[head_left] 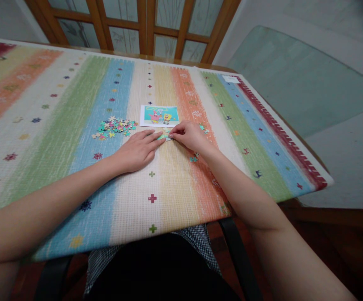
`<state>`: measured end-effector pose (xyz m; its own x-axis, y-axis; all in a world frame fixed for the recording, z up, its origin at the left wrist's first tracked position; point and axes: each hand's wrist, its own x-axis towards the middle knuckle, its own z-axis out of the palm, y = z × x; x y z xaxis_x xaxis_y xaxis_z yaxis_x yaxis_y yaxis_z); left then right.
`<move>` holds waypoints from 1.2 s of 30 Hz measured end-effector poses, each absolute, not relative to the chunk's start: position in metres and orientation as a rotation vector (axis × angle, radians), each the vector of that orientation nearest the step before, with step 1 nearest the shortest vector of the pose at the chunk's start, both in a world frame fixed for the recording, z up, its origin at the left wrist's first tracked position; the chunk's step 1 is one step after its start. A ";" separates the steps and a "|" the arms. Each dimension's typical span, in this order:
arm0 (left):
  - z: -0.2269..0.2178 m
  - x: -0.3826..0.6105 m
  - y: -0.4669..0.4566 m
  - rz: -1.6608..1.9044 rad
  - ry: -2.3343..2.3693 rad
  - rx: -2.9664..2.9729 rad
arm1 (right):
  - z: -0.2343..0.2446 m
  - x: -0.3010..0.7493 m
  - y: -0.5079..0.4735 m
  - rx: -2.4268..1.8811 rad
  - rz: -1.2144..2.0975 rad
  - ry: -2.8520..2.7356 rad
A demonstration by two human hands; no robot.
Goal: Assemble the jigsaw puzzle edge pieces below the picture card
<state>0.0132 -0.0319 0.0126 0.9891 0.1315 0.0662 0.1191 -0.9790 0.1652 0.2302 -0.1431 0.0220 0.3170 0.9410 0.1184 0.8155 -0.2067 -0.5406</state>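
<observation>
My left hand [140, 149] lies palm down on the striped tablecloth, fingers stretched toward a small joined patch of jigsaw pieces [165, 133]. Its fingertips touch the patch's left side. At the patch's right side, my right hand [187, 134] pinches thumb and forefinger together on what looks like a jigsaw piece, mostly covered by the fingertips. Just behind the patch lies a picture card [142, 116] with cartoon figures on a turquoise ground. A loose heap of jigsaw pieces [115, 127] rests to the left of the card.
A few stray jigsaw pieces [194, 159] lie near my right wrist, with others beyond that hand. The striped tablecloth [137, 200] covers the table. A small white label [231, 79] is at the far right corner. Wooden panelled doors [142, 29] stand behind the table.
</observation>
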 end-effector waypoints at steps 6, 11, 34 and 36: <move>0.012 0.013 -0.031 0.122 0.184 2.965 | 0.026 0.247 -0.150 -2.010 0.303 -1.578; 0.012 0.013 -0.031 0.102 0.191 2.978 | 0.031 0.251 -0.155 -2.037 0.281 -1.717; 0.006 0.009 -0.029 0.247 0.202 2.907 | 0.041 0.268 -0.165 -2.055 0.262 -1.610; 0.006 0.008 -0.029 0.308 0.219 2.862 | 0.042 0.270 -0.168 -2.056 0.289 -1.615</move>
